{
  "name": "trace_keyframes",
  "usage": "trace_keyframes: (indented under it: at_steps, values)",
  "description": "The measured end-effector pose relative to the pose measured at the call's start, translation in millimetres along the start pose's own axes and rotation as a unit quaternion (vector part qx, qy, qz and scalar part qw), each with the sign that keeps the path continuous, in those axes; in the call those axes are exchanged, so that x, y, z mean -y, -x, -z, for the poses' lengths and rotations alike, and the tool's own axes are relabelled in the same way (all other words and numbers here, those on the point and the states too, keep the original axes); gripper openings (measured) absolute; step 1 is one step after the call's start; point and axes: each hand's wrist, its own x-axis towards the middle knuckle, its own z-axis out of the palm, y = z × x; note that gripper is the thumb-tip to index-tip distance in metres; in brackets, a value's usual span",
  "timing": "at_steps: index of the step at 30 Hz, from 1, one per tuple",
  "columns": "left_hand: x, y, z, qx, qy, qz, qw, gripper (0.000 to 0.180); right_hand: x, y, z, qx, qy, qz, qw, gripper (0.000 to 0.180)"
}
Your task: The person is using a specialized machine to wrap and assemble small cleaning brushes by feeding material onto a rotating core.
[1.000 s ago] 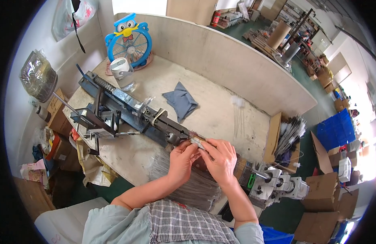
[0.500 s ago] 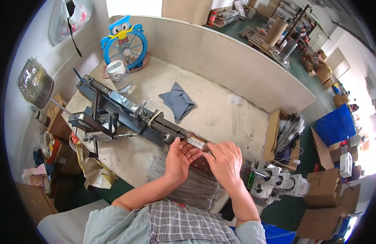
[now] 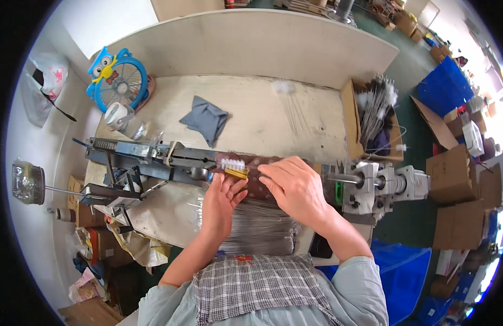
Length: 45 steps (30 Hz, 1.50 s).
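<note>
My left hand, at the middle of the bench's near side, has its fingers curled under a small yellow strip with a row of white bristles along its far side. Just to the right, my right hand is closed, thumb and forefinger pinched together near the strip's right end; what they hold, if anything, is too small to make out. Beneath both hands lies a brown dotted cloth. A bundle of thin grey wires is spread between my body and the hands.
A long metal bench fixture runs leftward from my hands. To the right stands a metal machine with a shaft. A grey cloth, a blue toy-shaped fan and a carton of wire brushes lie beyond.
My view has turned, so the bench now looks level. My right hand has drawn away to the right from the bristled strip, which stays at my left fingers and now shows its yellow side.
</note>
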Motion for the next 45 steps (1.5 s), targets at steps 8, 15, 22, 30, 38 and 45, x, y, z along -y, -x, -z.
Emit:
trace_keyframes:
  at_steps: [8,15,22,30,38,45]
  values:
    - [-18.8,13.8,168.9,-0.257,0.05,-0.08,0.962,0.037,-12.3,81.7,3.1,0.2,-0.014,-0.129,0.971,0.017]
    - [-79.9,58.0,396.0,-0.432,0.126,-0.249,0.857,0.041,-14.8,86.8,-14.0,0.351,0.037,-0.169,0.92,0.015]
    - [-58.4,47.8,326.0,-0.475,0.075,-0.217,0.849,0.04,-12.4,77.0,9.2,0.325,0.034,-0.257,0.909,0.015]
    - [4.2,5.3,103.6,-0.064,0.09,-0.047,0.993,0.029,-22.8,85.7,13.6,0.298,0.05,-0.204,0.931,0.013]
    - [-48.7,22.6,-21.7,0.075,0.419,0.272,0.863,0.023,-14.7,87.5,7.1,0.289,0.1,-0.126,0.944,0.02]
    - [-59.1,37.2,44.2,0.111,0.236,0.137,0.956,0.058,0.8,63.7,37.3,0.277,0.254,-0.064,0.924,0.019]
